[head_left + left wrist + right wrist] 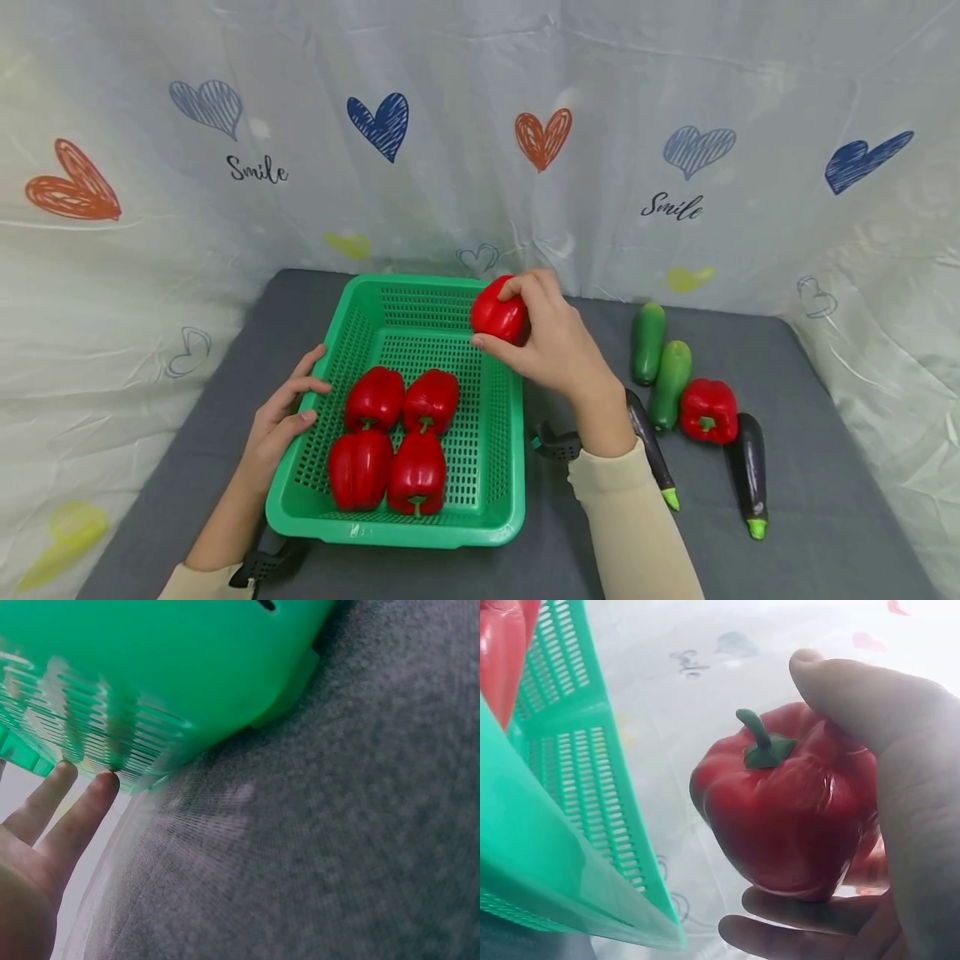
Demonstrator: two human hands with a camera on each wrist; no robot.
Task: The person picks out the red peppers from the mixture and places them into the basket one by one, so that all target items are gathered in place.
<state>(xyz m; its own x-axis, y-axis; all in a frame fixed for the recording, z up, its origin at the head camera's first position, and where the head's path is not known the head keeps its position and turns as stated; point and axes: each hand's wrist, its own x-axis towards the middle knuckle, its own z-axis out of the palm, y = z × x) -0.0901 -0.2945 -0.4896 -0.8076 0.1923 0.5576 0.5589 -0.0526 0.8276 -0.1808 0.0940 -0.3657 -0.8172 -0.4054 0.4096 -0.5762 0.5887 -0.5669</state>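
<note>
My right hand (551, 337) grips a red bell pepper (498, 312) above the far right corner of a green basket (517, 467). In the right wrist view the green stem of this bell pepper (784, 810) faces the camera, with the thumb on one side and fingers underneath. My left hand (277, 425) holds the left rim of the basket, thumb and a finger over the edge. Two of its fingertips (105, 782) touch the outer wall in the left wrist view. Inside the basket, several red bell peppers (417, 475) sit grouped toward the near left.
Right of the basket, on the grey cloth (810, 467), lie two green cucumbers (648, 342), another red bell pepper (708, 411) and two eggplants (747, 467). My right forearm partly covers one eggplant (651, 446). A white curtain (465, 183) with printed hearts hangs behind the table.
</note>
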